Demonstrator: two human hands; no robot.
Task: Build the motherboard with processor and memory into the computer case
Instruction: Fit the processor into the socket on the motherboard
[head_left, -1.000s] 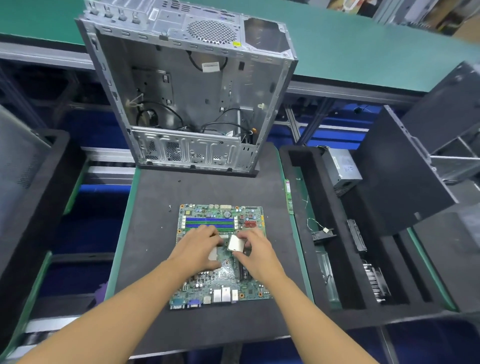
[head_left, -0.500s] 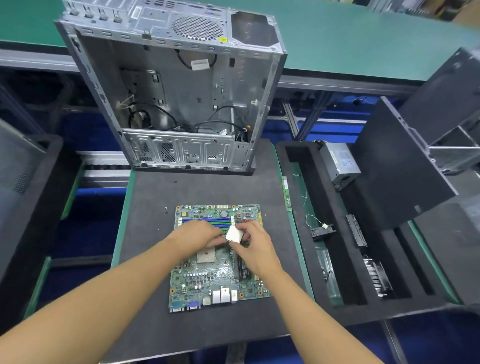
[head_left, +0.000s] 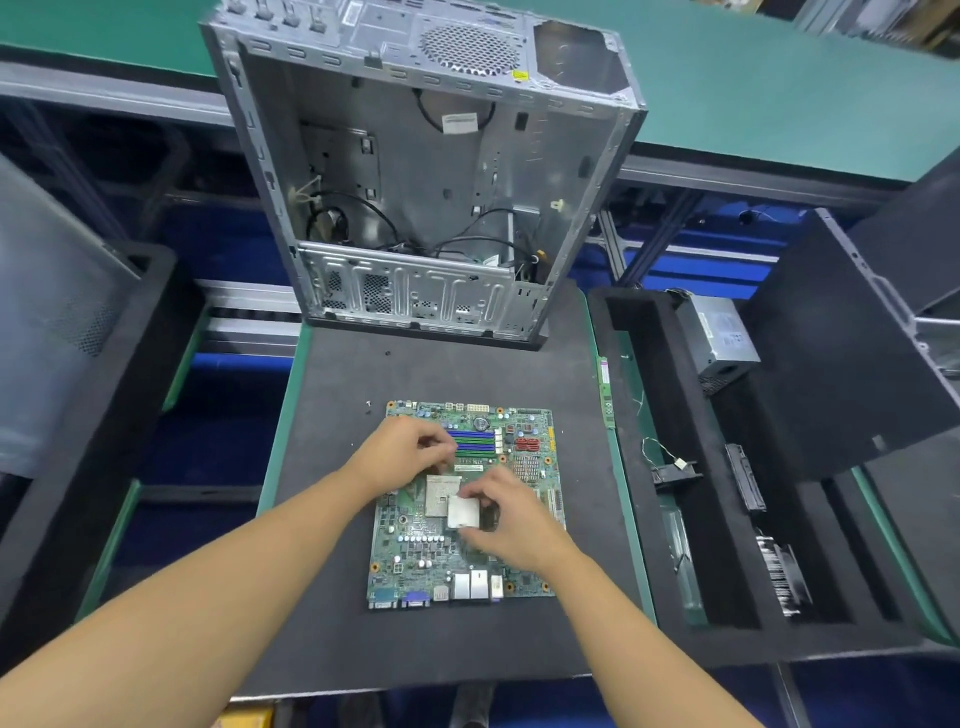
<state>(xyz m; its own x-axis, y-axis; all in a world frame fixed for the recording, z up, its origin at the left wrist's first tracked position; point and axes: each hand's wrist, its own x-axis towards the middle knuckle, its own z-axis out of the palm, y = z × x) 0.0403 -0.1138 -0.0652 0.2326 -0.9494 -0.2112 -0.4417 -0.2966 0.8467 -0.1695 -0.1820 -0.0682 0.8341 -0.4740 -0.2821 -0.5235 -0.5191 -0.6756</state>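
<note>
Head view.

Item: surface (head_left: 332, 571), dark-matted, green-edged, carrying the items below.

Item: computer case (head_left: 426, 171), bare metal with its open side showing. It is standing at the far edge of the surface, with black cables lying loose inside.

Item: motherboard (head_left: 415, 545), green, lying flat at the middle of the surface, well apart from the case. Its port row is facing the near edge. The blue and green memory slots (head_left: 470, 441) are sitting toward its far edge.

Item: processor socket (head_left: 439, 493), square and pale, sitting at the middle of the board.

Item: processor (head_left: 462, 512), a silver square. It is overlapping the socket's near right corner; whether it is touching the board cannot be told.

Item: right hand (head_left: 511, 517), pinching the processor by its edges with curled fingers.

Item: left hand (head_left: 405, 452), hovering over the board's far left part with fingertips drawn together beside the memory slots. Whether it is gripping anything cannot be told.

Item: black foam tray (head_left: 644, 395), lying just beside the surface's right edge and holding a grey power supply (head_left: 719, 338) and a finned heatsink (head_left: 784, 577).

Item: black side panel (head_left: 831, 364), leaning tilted over the tray's right side.
</note>
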